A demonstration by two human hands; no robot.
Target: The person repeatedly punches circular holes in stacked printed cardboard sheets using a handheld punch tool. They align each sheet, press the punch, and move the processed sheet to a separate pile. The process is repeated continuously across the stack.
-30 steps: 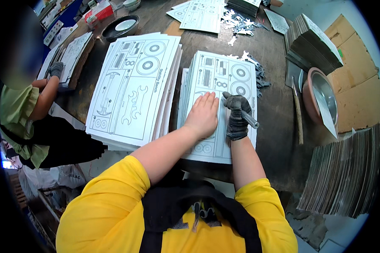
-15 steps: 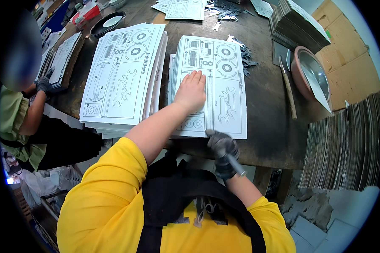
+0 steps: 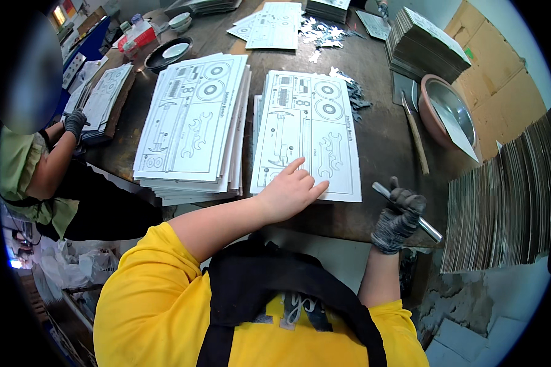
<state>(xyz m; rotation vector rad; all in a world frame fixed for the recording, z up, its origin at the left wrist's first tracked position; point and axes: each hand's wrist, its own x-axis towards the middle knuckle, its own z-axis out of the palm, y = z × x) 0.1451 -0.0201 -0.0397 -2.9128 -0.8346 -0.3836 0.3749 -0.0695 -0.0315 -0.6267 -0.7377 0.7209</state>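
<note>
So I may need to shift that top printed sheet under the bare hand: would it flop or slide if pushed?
The sheet lies dead flat with crisp edges, so it is probably stiff card, not floppy. Resting loose on its stack, it would likely slide unless the left hand pins it. It looks thin, so probably light.

left hand (image 3: 291, 192) flat on printed sheet (image 3: 309, 131) | gloved right hand (image 3: 398, 214) (fist closed) grips metal rod (image 3: 431, 229)

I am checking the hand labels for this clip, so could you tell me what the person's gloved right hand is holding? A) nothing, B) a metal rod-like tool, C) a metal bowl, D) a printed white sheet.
B: the gloved right hand grips a slim metal tool at the table edge, while the bare left hand rests on the printed sheet.
</note>
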